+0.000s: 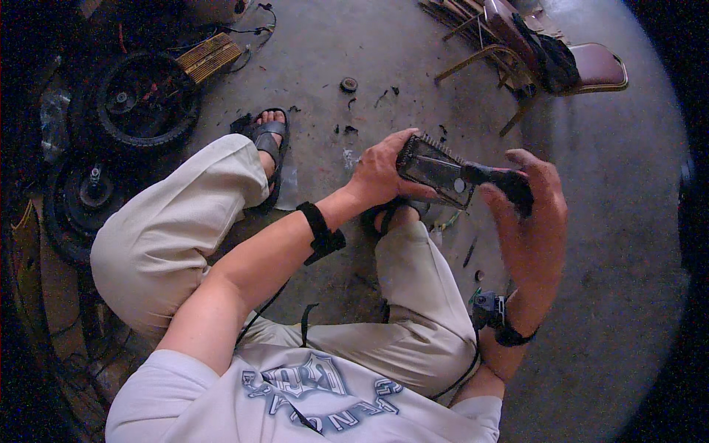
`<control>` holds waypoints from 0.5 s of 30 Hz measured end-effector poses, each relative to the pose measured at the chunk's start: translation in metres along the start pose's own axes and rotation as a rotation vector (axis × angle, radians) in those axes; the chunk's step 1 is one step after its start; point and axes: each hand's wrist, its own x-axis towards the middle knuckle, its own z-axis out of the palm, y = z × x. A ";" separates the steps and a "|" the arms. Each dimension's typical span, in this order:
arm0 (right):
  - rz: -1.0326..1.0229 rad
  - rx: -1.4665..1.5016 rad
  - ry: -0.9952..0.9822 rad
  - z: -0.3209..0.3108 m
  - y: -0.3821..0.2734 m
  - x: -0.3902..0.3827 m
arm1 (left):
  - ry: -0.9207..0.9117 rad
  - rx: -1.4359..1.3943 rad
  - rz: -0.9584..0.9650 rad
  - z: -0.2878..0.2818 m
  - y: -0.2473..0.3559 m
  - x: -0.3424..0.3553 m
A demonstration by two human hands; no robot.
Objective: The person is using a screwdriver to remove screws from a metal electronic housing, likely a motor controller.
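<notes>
My left hand [382, 171] is closed on one end of a dark, box-shaped metal casing [437, 171] with finned edges, held tilted above the floor. A small pale round spot shows on the casing near its right end. My right hand [535, 210] curls around a black object [509, 186] with a reddish edge. The narrow end of that object meets the right end of the casing; its kind is unclear, and the hand is slightly blurred.
Wheels with tyres [144, 100] and a yellowish ribbed block [209, 57] with wires lie at the left. Chairs [598, 68] stand at the far right. A small round part [348, 85] and black scraps lie on the concrete floor [613, 221]. My sandaled foot [269, 140] is left of the casing.
</notes>
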 end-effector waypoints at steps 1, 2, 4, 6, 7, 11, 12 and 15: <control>0.167 -0.062 -0.018 0.000 0.001 0.000 | 0.005 0.013 0.014 0.000 0.000 0.000; 0.334 -0.124 -0.036 -0.001 0.001 0.000 | 0.014 0.037 0.032 0.000 -0.001 0.000; 0.224 -0.106 -0.069 -0.003 0.003 0.002 | 0.003 0.027 0.018 0.000 0.000 0.000; 0.112 -0.086 -0.102 -0.003 0.003 0.002 | -0.003 0.028 0.007 0.000 0.000 0.000; 0.029 -0.041 -0.081 -0.003 0.003 0.001 | -0.002 0.027 0.007 0.000 0.000 0.000; 0.212 -0.010 -0.039 -0.001 -0.001 -0.002 | -0.019 -0.002 -0.004 0.000 0.001 -0.001; 0.255 -0.020 -0.026 -0.001 -0.001 -0.002 | -0.024 -0.005 -0.010 0.000 0.001 -0.001; 0.292 -0.071 -0.040 -0.001 0.003 0.001 | -0.019 -0.004 0.000 0.000 0.000 -0.001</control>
